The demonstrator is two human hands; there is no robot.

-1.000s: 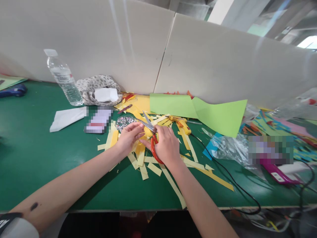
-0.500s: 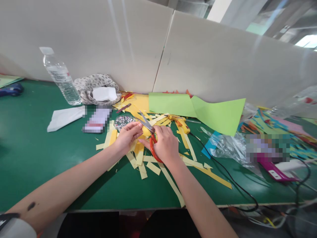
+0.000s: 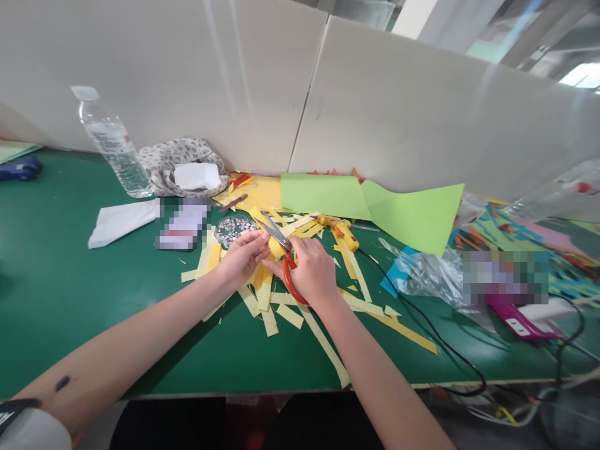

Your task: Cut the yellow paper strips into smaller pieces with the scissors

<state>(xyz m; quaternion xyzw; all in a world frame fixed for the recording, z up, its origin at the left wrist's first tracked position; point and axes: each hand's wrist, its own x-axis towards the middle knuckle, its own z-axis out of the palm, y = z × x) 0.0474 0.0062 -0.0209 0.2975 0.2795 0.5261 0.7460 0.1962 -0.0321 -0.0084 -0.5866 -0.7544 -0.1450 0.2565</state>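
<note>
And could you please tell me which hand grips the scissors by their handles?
The right hand, wrapped around the red-handled scissors; the left hand is beside the blades instead.

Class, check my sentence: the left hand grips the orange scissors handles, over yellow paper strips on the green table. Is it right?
Not quite: the right hand grips the orange scissors handles, as the head view shows, over yellow paper strips on the green table.

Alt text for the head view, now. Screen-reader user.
A person's right hand holds red-handled scissors, blades close to the left hand, over yellow paper strips scattered on a green table. Beyond are bright green paper and a yellow glue gun; a clear bottle is farther left.
</note>
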